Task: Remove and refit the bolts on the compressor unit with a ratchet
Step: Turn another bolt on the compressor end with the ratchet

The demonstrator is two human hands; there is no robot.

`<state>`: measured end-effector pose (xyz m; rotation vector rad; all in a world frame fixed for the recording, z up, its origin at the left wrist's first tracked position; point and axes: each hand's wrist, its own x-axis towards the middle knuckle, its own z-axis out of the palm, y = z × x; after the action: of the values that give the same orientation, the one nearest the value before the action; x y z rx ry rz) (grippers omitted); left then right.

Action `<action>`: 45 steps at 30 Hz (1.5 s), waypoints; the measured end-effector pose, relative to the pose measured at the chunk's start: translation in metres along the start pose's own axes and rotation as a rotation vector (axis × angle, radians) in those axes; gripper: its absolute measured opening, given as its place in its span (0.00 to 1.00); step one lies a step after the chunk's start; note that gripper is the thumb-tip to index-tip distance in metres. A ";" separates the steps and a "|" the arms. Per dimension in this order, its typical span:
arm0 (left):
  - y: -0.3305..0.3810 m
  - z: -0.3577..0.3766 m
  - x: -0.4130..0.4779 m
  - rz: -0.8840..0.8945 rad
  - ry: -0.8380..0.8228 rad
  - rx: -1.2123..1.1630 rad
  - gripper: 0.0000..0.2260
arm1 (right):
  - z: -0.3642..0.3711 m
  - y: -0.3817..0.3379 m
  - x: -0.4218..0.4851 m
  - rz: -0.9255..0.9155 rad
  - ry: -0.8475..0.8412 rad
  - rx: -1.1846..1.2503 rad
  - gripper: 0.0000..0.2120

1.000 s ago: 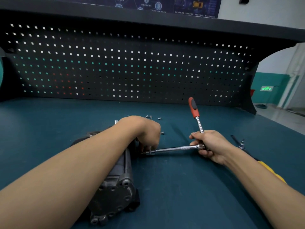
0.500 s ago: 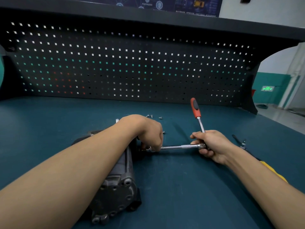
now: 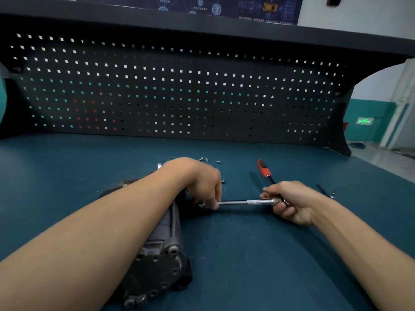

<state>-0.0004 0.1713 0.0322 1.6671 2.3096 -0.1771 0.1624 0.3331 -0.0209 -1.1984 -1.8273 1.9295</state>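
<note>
A dark grey compressor unit (image 3: 160, 261) lies on its side on the blue bench, partly hidden under my left forearm. A ratchet with a red-and-black handle (image 3: 262, 168) carries a long chrome extension bar (image 3: 242, 202) that runs left to the compressor's far end. My left hand (image 3: 203, 182) pinches the socket end of the bar next to the compressor. My right hand (image 3: 289, 200) grips the ratchet head where bar and handle meet. The handle leans back and to the left. Loose bolts (image 3: 205, 159) lie behind my left hand.
A black pegboard (image 3: 179, 93) closes the back of the bench under a dark shelf. A small metal tool (image 3: 326, 191) lies to the right of my right hand. The blue bench top (image 3: 247, 254) stretches in front. The bench's right edge drops to a floor.
The ratchet handle has swung down and back, from nearly upright to a low lean. My left hand slid slightly right along the bar. The compressor stayed put.
</note>
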 end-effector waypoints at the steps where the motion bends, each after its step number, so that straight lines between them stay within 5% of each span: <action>1: 0.000 0.000 0.000 0.000 0.000 -0.003 0.11 | 0.000 0.000 0.000 0.002 -0.002 -0.001 0.09; 9: 0.001 0.000 0.000 -0.025 -0.007 -0.041 0.11 | -0.001 0.004 0.000 -0.070 -0.011 -0.138 0.06; 18: 0.002 0.003 0.001 -0.050 -0.014 -0.016 0.08 | -0.006 0.010 -0.007 -0.383 -0.114 -0.241 0.17; 27: 0.001 0.006 0.003 -0.065 0.010 0.011 0.12 | -0.010 0.010 -0.010 -0.758 -0.088 -0.520 0.04; 36: 0.000 0.007 0.003 -0.073 -0.007 0.030 0.14 | -0.009 0.009 -0.005 -0.704 -0.046 -0.491 0.04; 45: 0.003 0.004 0.001 -0.070 -0.008 0.027 0.15 | -0.001 0.006 -0.007 -0.345 0.044 -0.237 0.23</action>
<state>0.0023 0.1721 0.0283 1.5969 2.3712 -0.2303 0.1704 0.3280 -0.0234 -0.9019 -2.1201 1.5233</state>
